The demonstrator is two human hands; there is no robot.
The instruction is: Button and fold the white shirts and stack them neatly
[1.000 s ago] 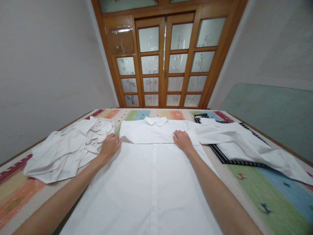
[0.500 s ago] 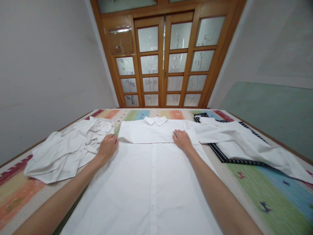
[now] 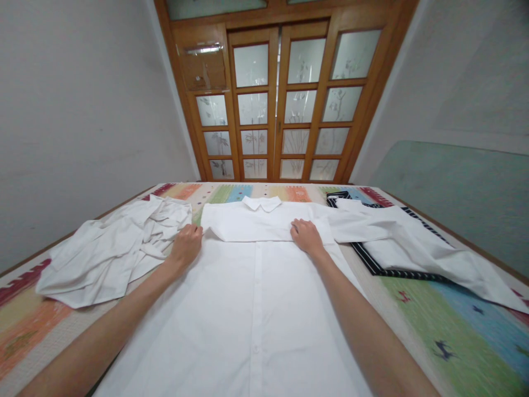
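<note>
A white button-up shirt (image 3: 231, 298) lies front side up, its collar at the far end. One sleeve (image 3: 264, 229) is laid across the chest, and white sleeve fabric stretches out to the right. My left hand (image 3: 188, 242) is closed on the shirt's left edge near the shoulder, where the cloth is slightly raised. On the right side of the chest, my right hand (image 3: 306, 236) rests with curled fingers gripping the folded sleeve cloth. Both sets of fingertips are partly hidden.
Crumpled white cloth (image 3: 107, 248) lies to the left. On the right, a black-and-white striped item (image 3: 367, 264) sits partly under the sleeve. A patterned multicoloured cover (image 3: 413, 309) lies beneath everything. Beyond are wooden glazed doors (image 3: 275, 110), with walls either side.
My left hand has shifted slightly to the right with the shirt's edge, and the cloth beside it bends up a little more. My right hand stays nearly in place.
</note>
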